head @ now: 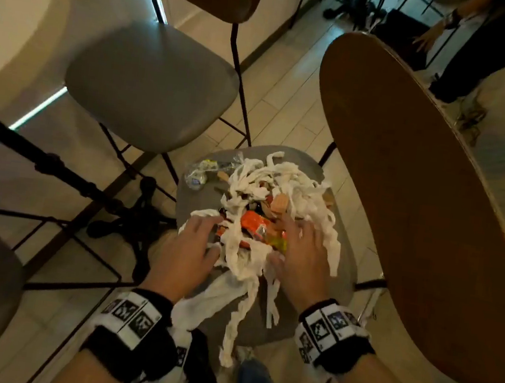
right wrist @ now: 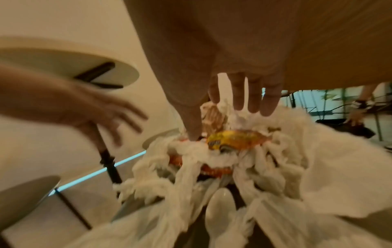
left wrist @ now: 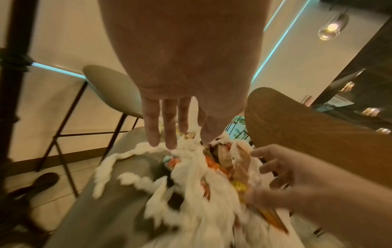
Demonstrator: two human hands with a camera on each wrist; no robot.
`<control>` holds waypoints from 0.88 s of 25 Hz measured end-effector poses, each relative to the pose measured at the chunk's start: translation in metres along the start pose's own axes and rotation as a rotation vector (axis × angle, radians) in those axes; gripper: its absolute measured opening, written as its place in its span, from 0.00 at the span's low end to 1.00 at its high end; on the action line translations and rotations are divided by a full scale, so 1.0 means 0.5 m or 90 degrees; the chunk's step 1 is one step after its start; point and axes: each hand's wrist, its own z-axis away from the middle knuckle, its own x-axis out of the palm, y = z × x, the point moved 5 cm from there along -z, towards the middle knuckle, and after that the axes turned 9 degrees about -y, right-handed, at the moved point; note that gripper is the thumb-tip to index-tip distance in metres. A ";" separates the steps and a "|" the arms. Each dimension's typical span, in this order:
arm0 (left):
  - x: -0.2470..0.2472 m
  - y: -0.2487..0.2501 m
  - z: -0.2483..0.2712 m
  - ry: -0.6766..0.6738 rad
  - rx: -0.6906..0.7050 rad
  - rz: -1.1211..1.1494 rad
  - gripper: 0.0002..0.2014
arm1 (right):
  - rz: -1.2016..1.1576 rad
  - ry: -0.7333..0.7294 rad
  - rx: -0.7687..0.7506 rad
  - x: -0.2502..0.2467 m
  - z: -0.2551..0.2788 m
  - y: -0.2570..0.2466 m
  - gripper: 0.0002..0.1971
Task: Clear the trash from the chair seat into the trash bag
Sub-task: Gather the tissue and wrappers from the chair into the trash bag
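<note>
**Both hands spreading over the trash heap on the grey seat**

Head view: the left hand [head: 188, 247] is lying at 7 o'clock of the pile, fingers loosely spread and touching torn white paper strips [head: 249, 254], gripping nothing. The right hand [head: 297, 254] is resting at 5 o'clock, fingers splayed flat across the strips beside a crinkled orange wrapper [head: 254, 228]. The heap is sitting on the smooth grey chair seat [head: 347, 266], with a crushed clear plastic bottle [head: 197, 178] at its 10 o'clock edge. A dark trash bag [head: 200, 372] with white paper in it is hanging below the seat's near edge at 6 o'clock. A curved wooden chair back [head: 401, 209] is rising at 3 o'clock.

Left wrist view: straight fingers [left wrist: 167, 127] are brushing the fluffy strips, unclenched.

Right wrist view: extended fingers [right wrist: 252, 94] are pressing onto the shreds above a glossy yellow wrapper [right wrist: 229, 139]; a white plastic spoon [right wrist: 220, 206] is lying nearer the camera.
</note>
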 end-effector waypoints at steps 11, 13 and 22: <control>-0.061 -0.094 -0.321 0.017 -0.107 -0.182 0.34 | 0.011 -0.106 -0.021 0.084 -0.026 0.016 0.28; -0.056 -0.090 -0.333 0.041 -0.069 -0.219 0.21 | -0.024 -0.096 -0.034 0.067 -0.017 0.025 0.24; -0.151 -0.092 -0.175 0.307 -0.072 0.044 0.09 | -0.061 -0.033 -0.025 -0.043 0.034 0.020 0.23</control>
